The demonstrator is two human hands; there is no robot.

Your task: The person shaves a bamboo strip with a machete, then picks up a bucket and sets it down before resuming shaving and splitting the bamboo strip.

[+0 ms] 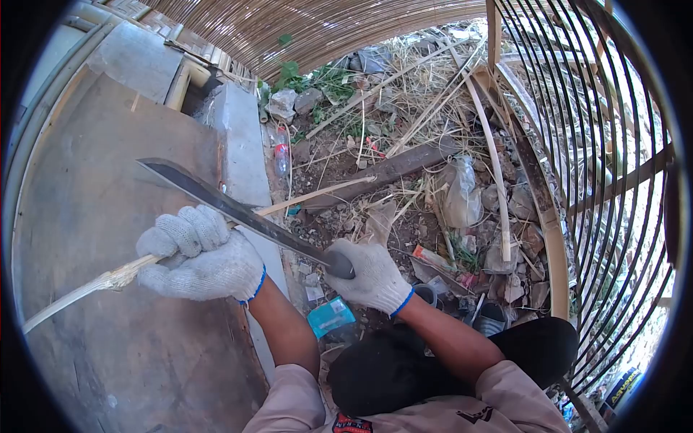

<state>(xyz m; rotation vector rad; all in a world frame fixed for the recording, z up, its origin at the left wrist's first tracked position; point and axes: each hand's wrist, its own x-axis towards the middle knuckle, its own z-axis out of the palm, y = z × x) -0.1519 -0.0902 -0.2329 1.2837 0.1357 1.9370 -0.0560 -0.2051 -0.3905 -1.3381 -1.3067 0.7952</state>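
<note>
Both hands wear white knitted gloves with blue cuffs. My left hand is wrapped round a pale bamboo strip, which runs from the lower left through the fist and out toward the upper right. A rough, splintered knot on the strip sits just left of the glove. My right hand grips the dark handle of a machete. Its long blade points to the upper left, crossing over the strip just beyond my left hand, and the curved tip is above the brown board.
A large brown board lies on the left beside a concrete ledge. Rubble, straw and a dark wooden beam cover the ground ahead. A slatted bamboo frame stands at right. A turquoise packet lies near my knees.
</note>
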